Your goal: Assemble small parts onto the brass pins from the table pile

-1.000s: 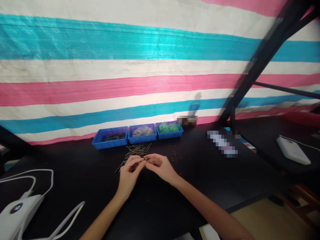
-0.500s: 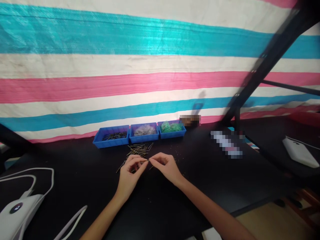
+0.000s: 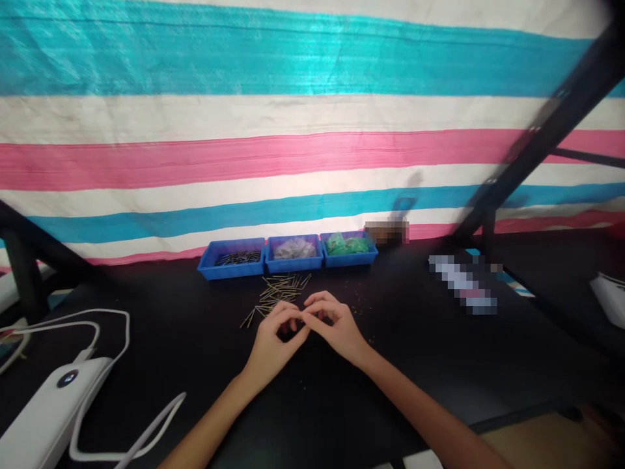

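Tabletop (image 3: 439, 371): black, smooth. At near left, one white rectangular plastic device (image 3: 58, 404) with a round dark display; its long axis runs from near left to far right. White looped cable (image 3: 127, 326) beside it, on the left hand's side, well apart from that hand. One white flat object (image 3: 422, 460), partly cut off at the near edge.

Two hands, centre. Left hand (image 3: 270, 340) and right hand (image 3: 343, 331): fingers bent, fingertips brought together. Whether they grasp anything is hidden; cannot tell.

Thin brass-coloured metal rods (image 3: 282, 290) lie loose just beyond the hands, which partly cover the near side. Rods cross; exact count not readable. Many run left to right, rising toward far right; a few at the pile's left end slant toward near left. Tiny pale crumbs (image 3: 361, 309) to the right.

Farther: three blue rectangular plastic trays (image 3: 294, 264) in a row. Left: dark thin rods (image 3: 239, 258), mostly crosswise. Middle: translucent plastic bags (image 3: 294, 248). Right: green plastic bags (image 3: 347, 244). Bag counts unclear.

Backdrop: striped tarpaulin (image 3: 312, 153); slanted black frame (image 3: 541, 140) at right.
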Available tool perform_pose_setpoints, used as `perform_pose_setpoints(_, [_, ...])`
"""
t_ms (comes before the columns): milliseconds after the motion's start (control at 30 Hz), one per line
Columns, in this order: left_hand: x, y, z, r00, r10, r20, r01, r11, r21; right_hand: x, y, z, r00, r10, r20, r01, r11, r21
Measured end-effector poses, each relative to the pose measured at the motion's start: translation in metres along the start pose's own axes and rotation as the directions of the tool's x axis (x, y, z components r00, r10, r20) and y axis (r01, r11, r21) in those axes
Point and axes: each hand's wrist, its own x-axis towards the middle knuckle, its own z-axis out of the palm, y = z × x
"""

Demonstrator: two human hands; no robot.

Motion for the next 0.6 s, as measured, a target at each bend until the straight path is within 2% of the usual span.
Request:
perform_pose_setpoints(167, [0.001,-0.006,-0.005,0.996,-0.044,-0.074,0.040,0.998,-0.051,0.004,0.006,-0.001,0.996,0.048,-0.078,-0.047,0.999,0.015])
perform_pose_setpoints(267, [0.004,-0.008,-0.009,0.990,-0.078,-0.117,0.072,0.996,-0.058,0.003,0.008,0.000,0.998,0.054,-0.036,-0.056,0.996,-0.070])
perform_pose_setpoints(367, [0.008,-0.012,-0.016,0.980,-0.132,-0.151,0.122,0.990,-0.072,0.000,0.007,-0.001,1.000,-0.009,0.018,0.013,0.973,-0.232])
perform_pose_setpoints(500, [0.024,-0.022,-0.034,0.929,-0.186,-0.319,0.171,0.982,-0.074,0.001,0.008,-0.011,0.994,-0.107,0.036,0.111,0.882,-0.458])
perform_pose_setpoints(600, [0.043,-0.034,-0.055,0.873,-0.135,-0.468,0.167,0.986,0.028,0.005,0.011,-0.022,0.994,-0.105,0.024,0.099,0.811,-0.577])
